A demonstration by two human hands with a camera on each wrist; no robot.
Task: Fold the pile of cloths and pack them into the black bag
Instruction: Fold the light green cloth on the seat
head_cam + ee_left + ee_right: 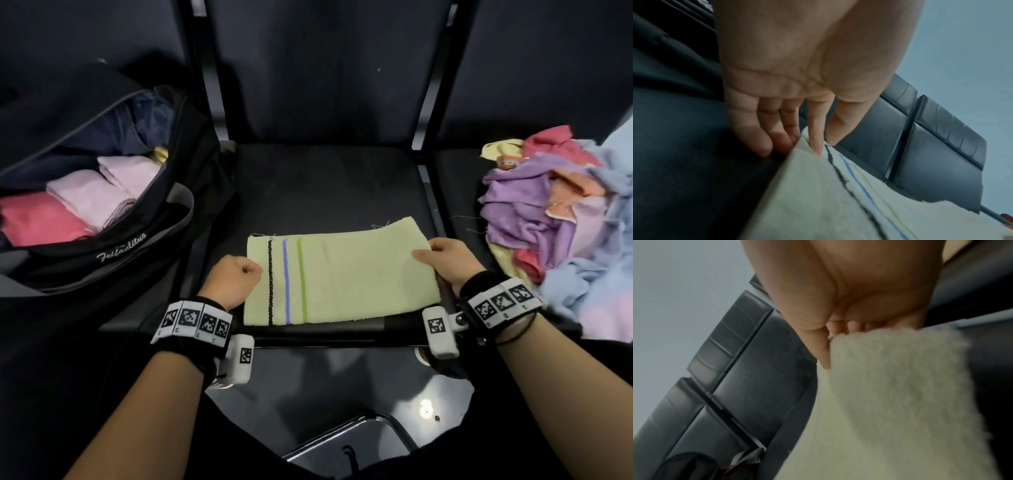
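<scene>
A pale yellow cloth with black, blue and green stripes lies folded flat on the black chair seat. My left hand pinches its left edge beside the black stripe; in the left wrist view the fingers sit on the cloth edge. My right hand grips the right edge, thumb on top, and the right wrist view shows the thumb against the cloth. The black bag stands open at the left, holding folded pink cloths. The unfolded pile lies at the right.
The chair's black backrest rises behind the seat, with metal frame bars on either side. The pile holds purple, pink, orange and light blue cloths. A glossy dark floor with a chrome leg shows below the seat edge.
</scene>
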